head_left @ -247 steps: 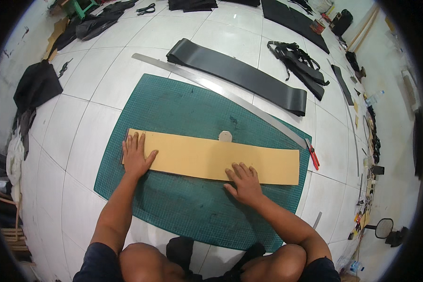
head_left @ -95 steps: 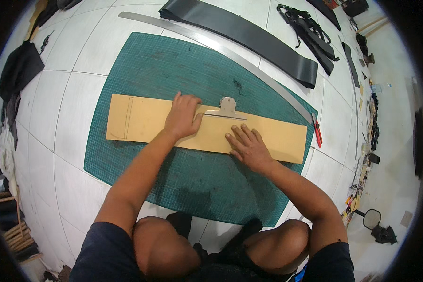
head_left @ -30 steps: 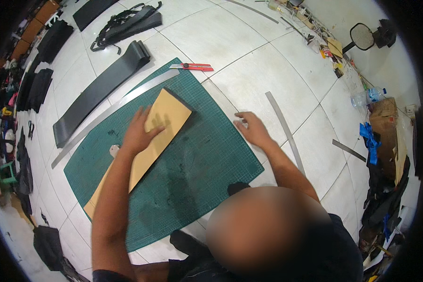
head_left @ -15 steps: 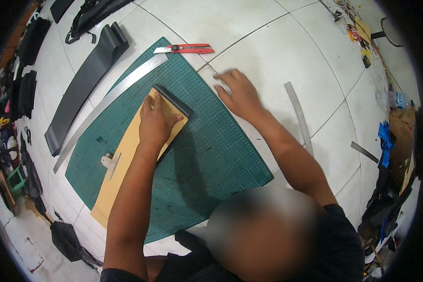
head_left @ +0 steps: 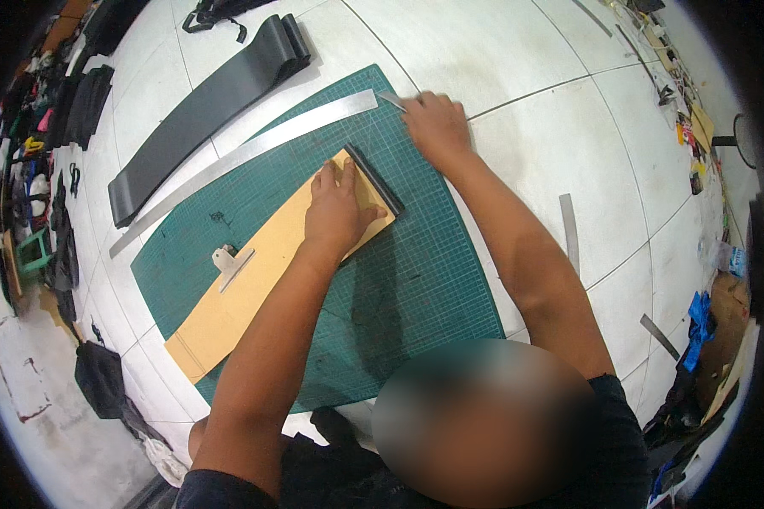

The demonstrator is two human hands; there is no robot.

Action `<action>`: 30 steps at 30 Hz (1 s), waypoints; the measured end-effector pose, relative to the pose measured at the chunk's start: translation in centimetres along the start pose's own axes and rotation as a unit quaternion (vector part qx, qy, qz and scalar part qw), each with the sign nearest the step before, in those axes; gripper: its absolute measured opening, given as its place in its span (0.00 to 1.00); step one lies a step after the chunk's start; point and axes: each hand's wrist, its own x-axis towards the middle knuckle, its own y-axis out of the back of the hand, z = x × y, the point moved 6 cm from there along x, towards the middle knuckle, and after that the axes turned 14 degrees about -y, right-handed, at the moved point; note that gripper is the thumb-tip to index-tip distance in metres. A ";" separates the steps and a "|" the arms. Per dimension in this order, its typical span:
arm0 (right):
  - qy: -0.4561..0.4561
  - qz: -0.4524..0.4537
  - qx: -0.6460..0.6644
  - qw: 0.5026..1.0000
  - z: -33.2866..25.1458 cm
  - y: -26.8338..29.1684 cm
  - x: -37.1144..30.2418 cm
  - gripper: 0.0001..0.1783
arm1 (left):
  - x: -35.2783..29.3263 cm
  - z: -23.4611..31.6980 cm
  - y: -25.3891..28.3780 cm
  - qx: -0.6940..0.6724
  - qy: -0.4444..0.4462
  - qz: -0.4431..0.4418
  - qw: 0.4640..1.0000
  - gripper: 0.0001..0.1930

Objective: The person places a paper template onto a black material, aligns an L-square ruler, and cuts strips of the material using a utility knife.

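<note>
White tiled floor [head_left: 535, 51], dark grout lines; dark bags and clutter [head_left: 55, 153] along left edge.

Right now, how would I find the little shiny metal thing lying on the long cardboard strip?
Find the big green cutting mat on the white tiled floor. A long tan cardboard strip lies slanted across it, pinned by the left hand. Further down the strip from that hand lies the small silver metal piece, the only shiny thing on the cardboard.

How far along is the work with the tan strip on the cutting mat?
Done: the tan strip lies flat on the green cutting mat, a small metal tool resting on it. In hand: the left hand presses its end beside a dark bar, while the right hand reaches the long metal ruler. No cut shows yet.
</note>
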 end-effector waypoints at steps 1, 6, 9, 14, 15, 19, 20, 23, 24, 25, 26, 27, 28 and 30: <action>0.002 0.003 -0.003 1.000 0.6 0.2 -1.1 0.24 | 0.1 0.0 0.1 -0.002 0.004 -0.009 1.000 0.53; -0.014 0.062 0.082 0.995 7.3 3.3 -8.5 0.22 | 0.4 1.2 0.8 -0.023 -0.009 -0.045 0.999 0.58; -0.078 0.133 0.141 0.978 10.3 6.6 -13.9 0.24 | -0.2 0.4 1.0 -0.018 -0.006 -0.071 0.997 0.63; -0.324 0.140 0.160 0.922 21.6 6.0 -32.9 0.35 | -0.8 -0.1 0.7 0.040 -0.002 -0.064 0.997 0.67; -0.382 0.111 0.107 0.911 23.2 6.1 -36.8 0.41 | -0.6 0.1 0.5 0.031 -0.016 -0.062 0.997 0.68; -0.480 0.028 0.015 0.876 26.6 7.2 -47.2 0.46 | -0.3 0.0 -0.2 0.071 -0.028 -0.061 0.995 0.69; -0.482 0.013 0.050 0.875 26.8 7.3 -47.9 0.44 | -0.4 -0.5 -0.2 0.045 -0.036 -0.049 0.997 0.70; -0.469 -0.022 0.090 0.879 27.9 7.1 -49.4 0.38 | -0.8 -0.8 0.0 0.033 -0.034 -0.037 0.998 0.69; -0.450 -0.039 0.098 0.887 28.4 6.9 -49.5 0.34 | -0.8 -0.9 0.0 0.033 -0.031 -0.034 0.998 0.69; -0.445 -0.040 0.098 0.889 28.8 6.8 -49.8 0.34 | -0.9 -1.0 0.2 0.025 -0.039 -0.022 0.999 0.69; -0.491 -0.039 0.169 0.854 29.9 6.1 -50.6 0.31 | -1.0 -1.0 0.4 0.016 -0.047 -0.007 0.999 0.69; -0.531 -0.040 0.239 0.812 30.3 5.5 -50.6 0.27 | -1.2 -1.3 0.4 0.016 -0.038 0.000 0.999 0.69; -0.514 -0.039 0.197 0.834 30.0 5.8 -50.4 0.23 | -1.3 -1.3 0.3 0.024 -0.043 0.008 0.999 0.68; -0.465 -0.050 0.130 0.874 30.2 5.4 -50.3 0.22 | -1.6 -1.6 0.2 0.030 -0.035 0.020 0.999 0.68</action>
